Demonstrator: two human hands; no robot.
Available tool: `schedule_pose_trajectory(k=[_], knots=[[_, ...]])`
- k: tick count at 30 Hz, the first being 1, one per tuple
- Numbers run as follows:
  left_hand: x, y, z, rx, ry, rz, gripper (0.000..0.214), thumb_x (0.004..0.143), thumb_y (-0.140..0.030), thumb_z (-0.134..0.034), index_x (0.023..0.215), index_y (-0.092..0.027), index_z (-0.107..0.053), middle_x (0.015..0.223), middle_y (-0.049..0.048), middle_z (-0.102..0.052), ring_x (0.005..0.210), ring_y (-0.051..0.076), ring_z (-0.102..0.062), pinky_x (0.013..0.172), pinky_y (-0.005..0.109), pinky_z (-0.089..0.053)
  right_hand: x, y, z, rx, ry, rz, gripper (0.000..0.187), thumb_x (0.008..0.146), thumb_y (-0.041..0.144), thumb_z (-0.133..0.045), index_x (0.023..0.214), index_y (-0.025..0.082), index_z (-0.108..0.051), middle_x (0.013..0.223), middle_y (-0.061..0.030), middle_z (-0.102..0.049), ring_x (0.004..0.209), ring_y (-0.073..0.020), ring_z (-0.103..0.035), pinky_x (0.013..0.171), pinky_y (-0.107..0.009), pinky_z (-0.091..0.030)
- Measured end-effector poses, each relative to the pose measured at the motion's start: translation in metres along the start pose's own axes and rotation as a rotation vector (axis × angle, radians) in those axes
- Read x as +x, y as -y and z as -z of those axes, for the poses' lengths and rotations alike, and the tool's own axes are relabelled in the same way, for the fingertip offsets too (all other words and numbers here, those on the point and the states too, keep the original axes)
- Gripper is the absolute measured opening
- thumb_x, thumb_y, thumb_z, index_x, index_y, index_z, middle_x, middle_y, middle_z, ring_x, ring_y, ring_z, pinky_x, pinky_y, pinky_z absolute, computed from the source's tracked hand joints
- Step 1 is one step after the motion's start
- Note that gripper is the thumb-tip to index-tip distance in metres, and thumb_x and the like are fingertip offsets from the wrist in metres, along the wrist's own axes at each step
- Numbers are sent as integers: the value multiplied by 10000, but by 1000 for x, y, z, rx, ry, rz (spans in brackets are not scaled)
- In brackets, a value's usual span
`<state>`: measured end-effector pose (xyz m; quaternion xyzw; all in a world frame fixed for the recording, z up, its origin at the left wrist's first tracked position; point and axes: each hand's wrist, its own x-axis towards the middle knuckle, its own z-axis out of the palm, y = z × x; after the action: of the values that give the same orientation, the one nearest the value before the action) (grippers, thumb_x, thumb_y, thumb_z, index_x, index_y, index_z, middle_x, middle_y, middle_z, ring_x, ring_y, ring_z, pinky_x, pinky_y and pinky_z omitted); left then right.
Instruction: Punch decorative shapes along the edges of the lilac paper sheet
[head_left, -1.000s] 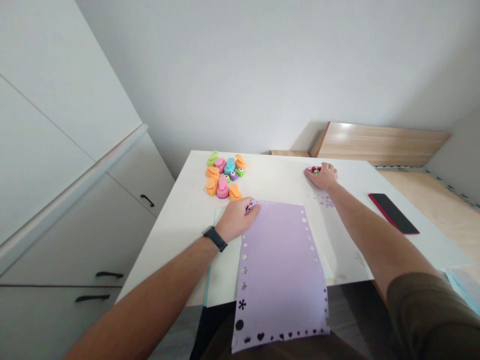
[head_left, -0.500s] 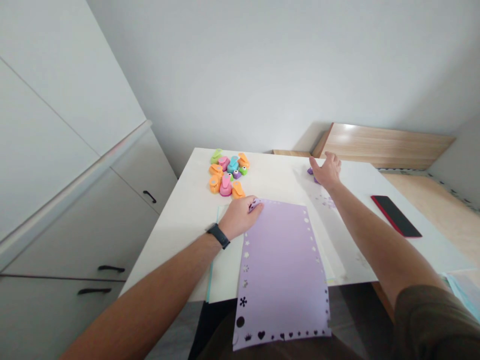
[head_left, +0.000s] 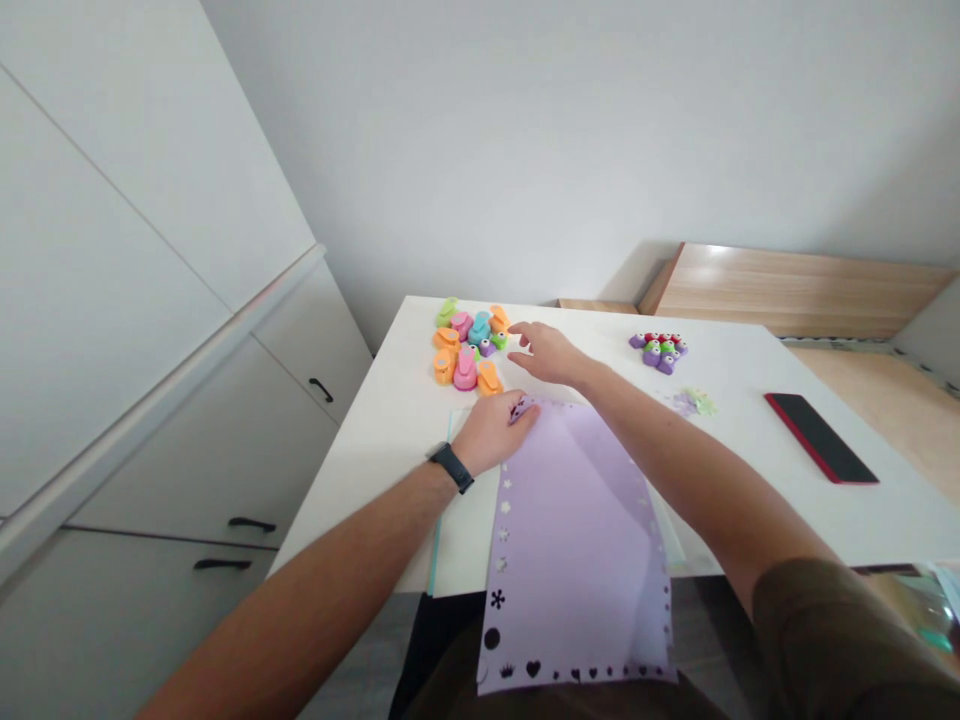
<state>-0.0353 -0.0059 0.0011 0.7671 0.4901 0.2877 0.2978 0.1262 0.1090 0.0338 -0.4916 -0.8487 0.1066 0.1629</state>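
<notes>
My left hand [head_left: 491, 432] pinches the top left corner of a purple sheet of paper [head_left: 581, 540], which hangs over the table's front edge. Small shapes such as stars, hearts and a crown are punched along the sheet's borders. Above the sheet, my right hand [head_left: 549, 352] reaches left with fingers apart and nothing in them. Its fingertips are close to a group of craft punches, among them a green punch [head_left: 499, 341], a pink punch [head_left: 465, 370] and an orange punch [head_left: 490, 378].
A second cluster of small punches [head_left: 660, 350], purple, red and green, stands at the back right of the white table [head_left: 360, 440]. Nearer lie punched-out paper bits [head_left: 694, 402]. A black and red flat object [head_left: 820, 438] rests at the right. White paper [head_left: 461, 545] lies under the purple sheet.
My right hand has moved left from the small punches at the right to the larger punches, uncovering the right cluster. My left hand keeps hold of the purple sheet. The view has shifted slightly.
</notes>
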Motion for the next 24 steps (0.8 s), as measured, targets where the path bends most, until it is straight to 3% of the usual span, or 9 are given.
schedule_pose_trajectory(k=[5, 10, 19, 24], knots=[[1, 3, -2, 0, -7, -18, 326, 999, -428, -519, 821, -182, -638, 725, 16, -642, 651, 166, -546, 597, 304, -289, 30, 17, -20, -87, 71, 23, 396, 978, 350, -647, 1345, 204, -668, 1131, -105, -764, 1064, -266, -706, 938, -350, -501], [1, 3, -2, -13, 5, -19, 308, 997, -404, -521, 836, -180, -657, 721, 13, -648, 646, 163, -541, 598, 304, -285, 37, 23, -26, -101, 109, 37, 325, 956, 311, -652, 1262, 206, -687, 1126, -103, -771, 1022, -265, -714, 867, -332, -491], [0, 1, -2, -4, -20, -27, 317, 987, -399, -533, 758, -186, -583, 649, -12, -564, 605, 147, -493, 590, 303, -258, 21, 16, -22, -44, 97, 2, 220, 937, 295, -685, 1145, 224, -700, 1005, -56, -767, 893, -210, -684, 777, -296, -460], [-1, 0, 0, -12, -14, -17, 297, 986, -392, -531, 782, -186, -596, 650, -19, -563, 610, 145, -493, 586, 300, -254, -10, -1, -1, 261, 42, -79, 246, 930, 304, -669, 1168, 240, -682, 890, -2, -728, 755, -148, -612, 695, -269, -441]])
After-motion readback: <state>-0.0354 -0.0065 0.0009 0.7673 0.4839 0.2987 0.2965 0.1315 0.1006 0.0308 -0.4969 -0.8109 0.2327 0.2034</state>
